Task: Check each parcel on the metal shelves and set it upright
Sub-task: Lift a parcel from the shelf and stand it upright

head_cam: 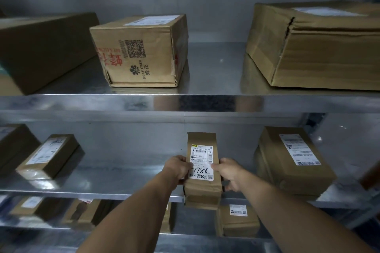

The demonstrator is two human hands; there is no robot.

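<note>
A narrow brown parcel (202,144) with a white label marked 7786 stands at the front edge of the middle metal shelf (102,183), its label facing me. My left hand (178,167) grips its left side. My right hand (227,172) grips its right side, thumb on the label's edge. The parcel's bottom overhangs the shelf edge a little.
On the middle shelf a labelled parcel (292,160) lies to the right and another (48,156) to the left. The top shelf (205,88) carries a printed carton (139,51), a torn wide box (316,47) and a dark box (41,47). Several parcels (238,220) sit on the lower shelf.
</note>
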